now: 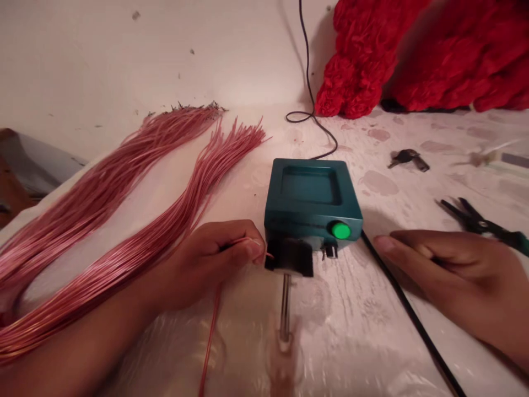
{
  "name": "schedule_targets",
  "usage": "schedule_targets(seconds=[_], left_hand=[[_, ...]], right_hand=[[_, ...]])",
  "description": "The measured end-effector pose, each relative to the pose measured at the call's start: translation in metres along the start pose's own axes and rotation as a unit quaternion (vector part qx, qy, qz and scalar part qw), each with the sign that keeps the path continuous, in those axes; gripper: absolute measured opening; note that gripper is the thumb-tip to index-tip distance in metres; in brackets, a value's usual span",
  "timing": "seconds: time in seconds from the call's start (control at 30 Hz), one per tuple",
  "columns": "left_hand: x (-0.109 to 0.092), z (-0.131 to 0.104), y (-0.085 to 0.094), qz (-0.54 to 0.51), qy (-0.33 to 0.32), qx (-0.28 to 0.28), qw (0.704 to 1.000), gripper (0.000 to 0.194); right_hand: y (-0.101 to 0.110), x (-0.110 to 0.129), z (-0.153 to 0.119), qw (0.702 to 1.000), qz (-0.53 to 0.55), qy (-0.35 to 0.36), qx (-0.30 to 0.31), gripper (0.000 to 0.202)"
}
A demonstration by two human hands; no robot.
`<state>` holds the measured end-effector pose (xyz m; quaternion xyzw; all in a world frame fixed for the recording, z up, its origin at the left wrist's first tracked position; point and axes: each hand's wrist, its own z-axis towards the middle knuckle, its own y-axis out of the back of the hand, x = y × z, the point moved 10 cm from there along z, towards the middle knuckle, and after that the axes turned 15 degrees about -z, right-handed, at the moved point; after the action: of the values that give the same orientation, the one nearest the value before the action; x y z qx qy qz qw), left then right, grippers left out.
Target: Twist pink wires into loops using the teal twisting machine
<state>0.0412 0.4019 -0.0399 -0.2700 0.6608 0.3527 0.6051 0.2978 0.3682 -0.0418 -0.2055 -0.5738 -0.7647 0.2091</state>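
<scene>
My left hand pinches one thin pink wire between thumb and forefinger, its tip at the left side of the black head on a teal box machine. The machine has a green round button on its front and a metal rod sticking out toward me. My right hand lies flat on the table to the right of the machine, fingers together, holding nothing. A black cable runs under its fingertips.
Two long bundles of pink wires fan across the left of the white-covered table. Black-handled pliers lie at the right, keys behind them. Red ruffled fabric is piled at the back right against the wall.
</scene>
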Motion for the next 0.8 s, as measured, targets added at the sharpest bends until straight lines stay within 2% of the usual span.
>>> schedule_targets(seconds=[0.1, 0.2, 0.3, 0.4, 0.5, 0.57, 0.63, 0.7, 0.8], left_hand=[[-0.004, -0.004, 0.002, -0.025, -0.010, -0.006, 1.000, 0.033], [-0.017, -0.020, 0.008, -0.096, -0.049, -0.046, 0.993, 0.035], [-0.029, -0.058, 0.006, -0.147, -0.087, -0.095, 0.981, 0.035], [-0.028, -0.112, -0.015, -0.188, -0.097, -0.127, 0.969, 0.035], [-0.014, -0.161, -0.049, -0.235, -0.081, -0.144, 0.958, 0.036], [-0.004, -0.187, -0.068, -0.249, -0.074, -0.177, 0.949, 0.036], [-0.001, -0.206, -0.081, -0.228, -0.079, -0.221, 0.945, 0.034], [-0.008, -0.221, -0.090, -0.175, -0.102, -0.256, 0.945, 0.030], [-0.031, -0.235, -0.102, -0.086, -0.156, -0.278, 0.944, 0.022]], right_hand=[[-0.005, -0.004, -0.001, 0.998, 0.059, -0.024, 0.012, 0.058], [-0.004, -0.005, 0.000, 0.997, 0.072, -0.027, -0.009, 0.056], [0.004, 0.000, 0.003, 0.999, 0.044, -0.006, -0.029, 0.053], [0.020, 0.016, -0.007, 0.998, 0.025, 0.024, -0.053, 0.053], [0.040, 0.048, -0.045, 0.994, -0.001, 0.068, -0.087, 0.054], [0.048, 0.079, -0.084, 0.989, -0.007, 0.110, -0.101, 0.054], [0.048, 0.118, -0.127, 0.977, 0.029, 0.187, -0.093, 0.052], [0.039, 0.152, -0.166, 0.962, 0.089, 0.253, -0.049, 0.048], [0.027, 0.172, -0.200, 0.958, 0.159, 0.239, -0.007, 0.047]])
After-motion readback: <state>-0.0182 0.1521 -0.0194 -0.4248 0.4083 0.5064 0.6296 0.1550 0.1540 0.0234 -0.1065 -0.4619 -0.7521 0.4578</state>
